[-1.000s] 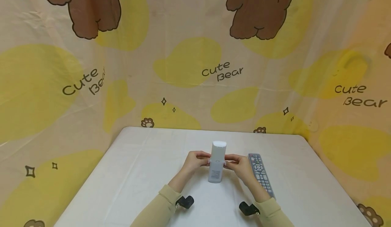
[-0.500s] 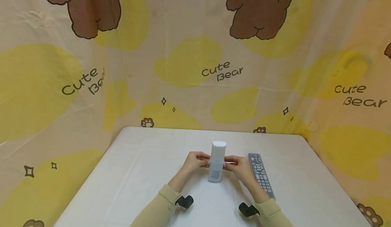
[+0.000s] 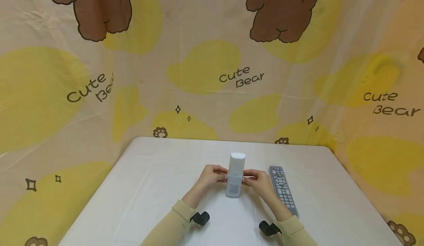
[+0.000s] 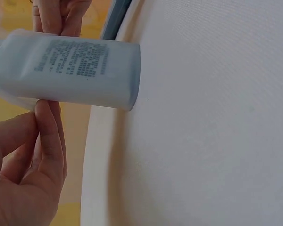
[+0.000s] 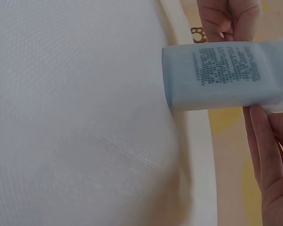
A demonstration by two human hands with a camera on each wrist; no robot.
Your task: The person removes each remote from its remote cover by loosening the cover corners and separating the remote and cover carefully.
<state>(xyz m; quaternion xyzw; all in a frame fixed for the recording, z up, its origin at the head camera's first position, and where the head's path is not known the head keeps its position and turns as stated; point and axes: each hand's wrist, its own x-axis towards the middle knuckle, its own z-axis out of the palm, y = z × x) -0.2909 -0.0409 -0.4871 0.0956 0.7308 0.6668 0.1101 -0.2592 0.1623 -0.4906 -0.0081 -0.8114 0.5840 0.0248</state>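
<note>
A white remote control (image 3: 237,162) stands upright at the middle of the table, its back towards me. Around its lower part is a translucent sleeve (image 3: 233,190), through which blurred printed text shows. My left hand (image 3: 208,176) pinches the sleeve's upper edge on the left side with thumb and fingertips. On the opposite side my right hand (image 3: 261,182) pinches the same edge. Both wrist views show the covered lower end (image 4: 114,75) close to the table; whether it touches cannot be told. The remote's front is hidden.
A grey remote control (image 3: 281,182) with pale buttons lies to the right, partly behind my right forearm. The white table (image 3: 159,187) ends at a patterned curtain (image 3: 198,73). A black camera (image 3: 201,218) sits at my left wrist, another camera (image 3: 269,227) at my right.
Both hands have slid very slightly down along the white remote control, with the sleeve's upper edge. Otherwise the remote and the grey one stay in place.
</note>
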